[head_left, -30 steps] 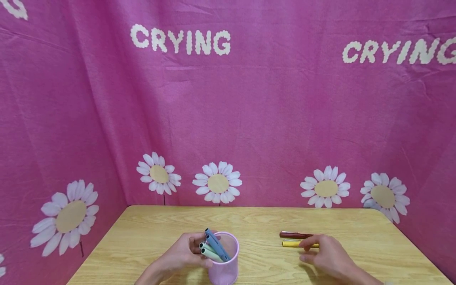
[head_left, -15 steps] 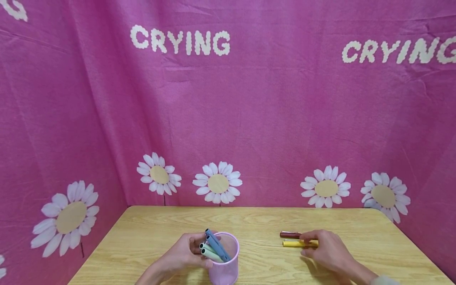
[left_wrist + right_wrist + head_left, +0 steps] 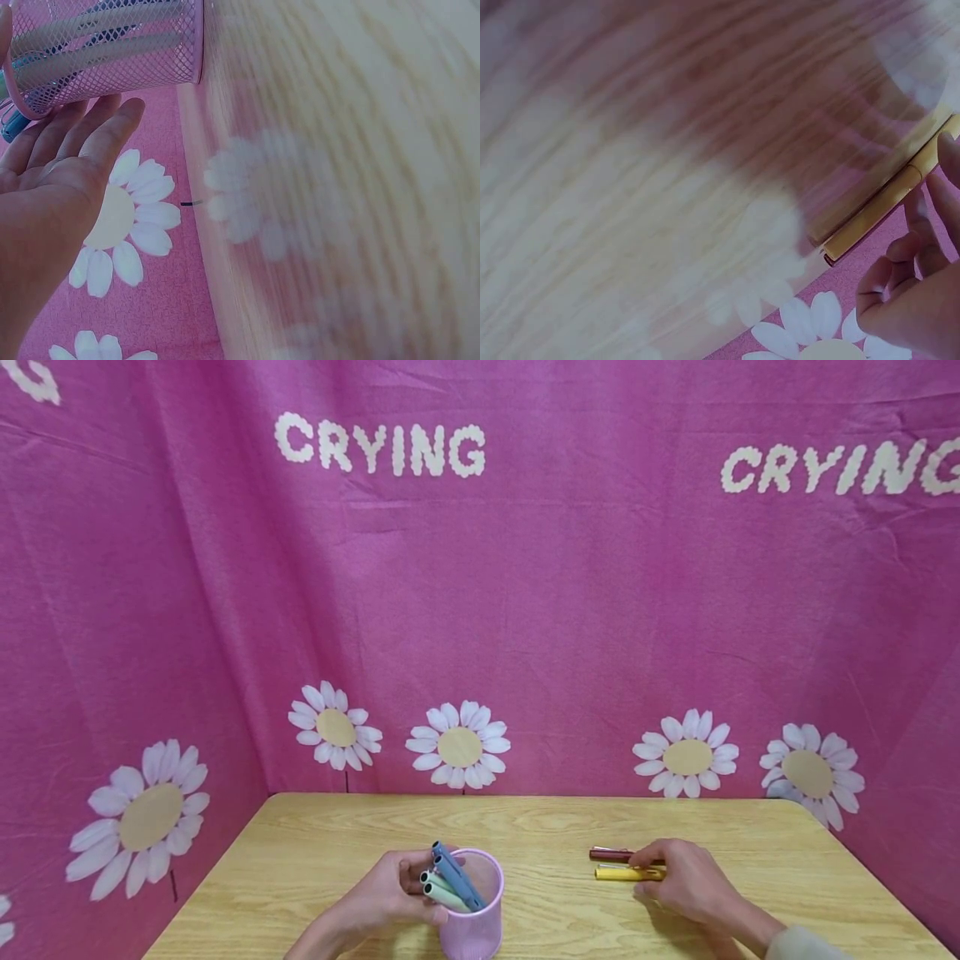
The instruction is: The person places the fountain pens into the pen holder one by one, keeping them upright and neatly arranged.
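My left hand (image 3: 378, 893) holds a pink mesh pen cup (image 3: 471, 935) from its left side, thumb at the front and fingers reaching behind the rim. Dark blue pens (image 3: 461, 883) and pale green pens (image 3: 442, 892) lean leftward in the cup. To the right, a yellow pen (image 3: 617, 873) lies on the table, with a dark red pen (image 3: 609, 854) parallel just behind it. My right hand (image 3: 692, 885) pinches the yellow pen near its right end, thumb in front and index finger behind. The right wrist view shows fingertips along this yellow pen (image 3: 877, 214); the red pen's right end is hidden.
The light wood-grain table (image 3: 547, 827) has a glossy surface that mirrors the surroundings. A pink curtain (image 3: 555, 610) printed with white daisies and lettering hangs behind its back edge and round both sides. Bare wood lies between the cup and the pens.
My right hand has shifted slightly, its index finger reaching farther back over the yellow pen and its thumb coming in at the front. The left hand and the cup stay put.
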`<state>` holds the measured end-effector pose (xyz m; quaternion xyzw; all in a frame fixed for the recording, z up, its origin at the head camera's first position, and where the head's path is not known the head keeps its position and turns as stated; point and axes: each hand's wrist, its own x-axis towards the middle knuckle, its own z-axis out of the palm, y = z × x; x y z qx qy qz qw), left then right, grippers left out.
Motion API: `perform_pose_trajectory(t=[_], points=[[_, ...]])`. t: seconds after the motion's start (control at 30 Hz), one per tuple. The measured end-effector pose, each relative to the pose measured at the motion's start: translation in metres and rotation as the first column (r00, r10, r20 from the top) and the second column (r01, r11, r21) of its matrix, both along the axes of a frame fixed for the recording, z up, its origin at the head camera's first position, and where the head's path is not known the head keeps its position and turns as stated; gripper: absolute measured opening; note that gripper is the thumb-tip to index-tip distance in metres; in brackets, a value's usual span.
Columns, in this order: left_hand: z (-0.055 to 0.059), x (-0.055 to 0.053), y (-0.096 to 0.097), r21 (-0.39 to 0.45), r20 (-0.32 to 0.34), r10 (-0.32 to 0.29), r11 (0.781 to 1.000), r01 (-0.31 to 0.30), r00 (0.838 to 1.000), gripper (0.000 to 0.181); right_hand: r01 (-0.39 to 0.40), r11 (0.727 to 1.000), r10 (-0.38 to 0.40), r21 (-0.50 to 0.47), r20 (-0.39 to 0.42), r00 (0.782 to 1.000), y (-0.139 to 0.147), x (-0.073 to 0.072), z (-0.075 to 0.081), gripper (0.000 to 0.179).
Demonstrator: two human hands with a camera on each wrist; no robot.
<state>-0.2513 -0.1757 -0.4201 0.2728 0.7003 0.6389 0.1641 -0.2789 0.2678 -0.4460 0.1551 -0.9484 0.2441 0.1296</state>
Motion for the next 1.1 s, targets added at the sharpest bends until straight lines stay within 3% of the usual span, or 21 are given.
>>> perform_pose_trajectory(t=[0.57,0.8,1.1], points=[[-0.0004,-0.001,-0.0008,0.003,0.018,0.007,1.0,-0.007,1.0,0.07,-0.106,0.994,0.106,0.01,0.012,0.994,0.0021,-0.0064,-0.0036,0.026],[0.0005,-0.0013,0.001,-0.025,0.014,0.033,0.999,-0.033,0.999,0.065,-0.091,0.996,0.091,0.005,0.028,0.995,0.0008,-0.0061,-0.0016,0.024],[0.0012,-0.0004,-0.0003,-0.015,0.034,0.023,1.0,-0.023,0.999,0.068,-0.101,0.995,0.101,0.01,0.022,0.995,0.0024,-0.0044,-0.0034,0.024]])
